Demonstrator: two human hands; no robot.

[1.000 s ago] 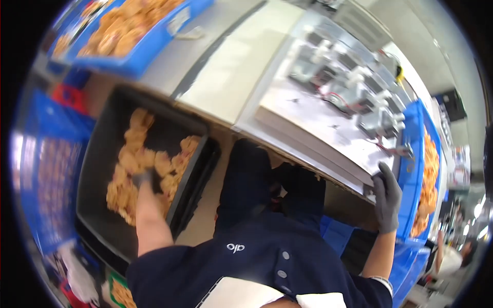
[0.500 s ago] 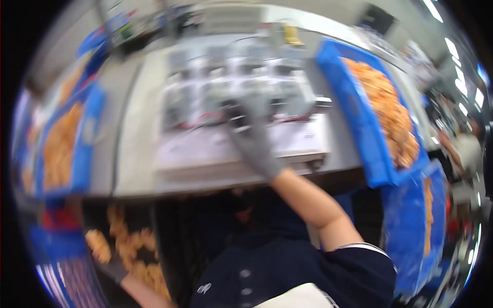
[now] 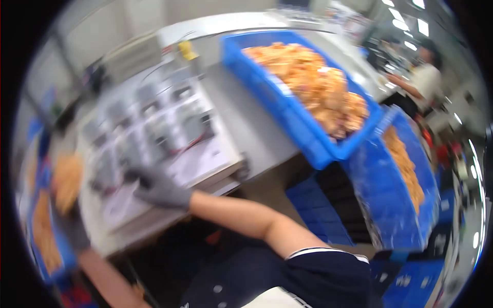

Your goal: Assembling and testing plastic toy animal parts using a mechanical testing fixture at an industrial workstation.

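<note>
head view: left grey-gloved hand (image 3: 73, 228) gripping blurred tan oblong bundle (image 3: 67, 177), long axis near-to-far, left of right grey-gloved hand (image 3: 162, 188); right fingers curled, cannot tell if pinching, over white flat board (image 3: 209, 161); blue plastic bin (image 3: 275, 102) far right.

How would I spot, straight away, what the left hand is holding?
On the bench, left of centre, find the white board with rows of grey devices. By its left edge, a grey-gloved left hand holds a blurred tan bundle. Similar tan pieces lie in blue bins; this one is up in a hand.
</note>
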